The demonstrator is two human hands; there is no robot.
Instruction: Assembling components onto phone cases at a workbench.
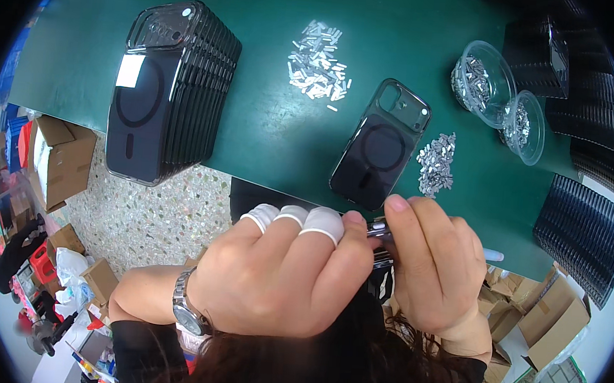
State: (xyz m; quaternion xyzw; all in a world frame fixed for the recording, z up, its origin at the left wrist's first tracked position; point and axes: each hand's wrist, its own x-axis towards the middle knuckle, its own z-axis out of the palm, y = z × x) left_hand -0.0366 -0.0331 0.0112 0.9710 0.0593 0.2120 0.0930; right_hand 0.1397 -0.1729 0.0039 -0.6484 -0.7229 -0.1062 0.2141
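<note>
I see my left hand and right hand both pinching a small metal part, near the phone case

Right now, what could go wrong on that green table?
The single phone case lies with its lower end at the table edge, close to both hands; a bump might knock it off. The loose metal bits beside it could scatter. The left hand and right hand pinch something small I cannot make out, which might slip.
</note>
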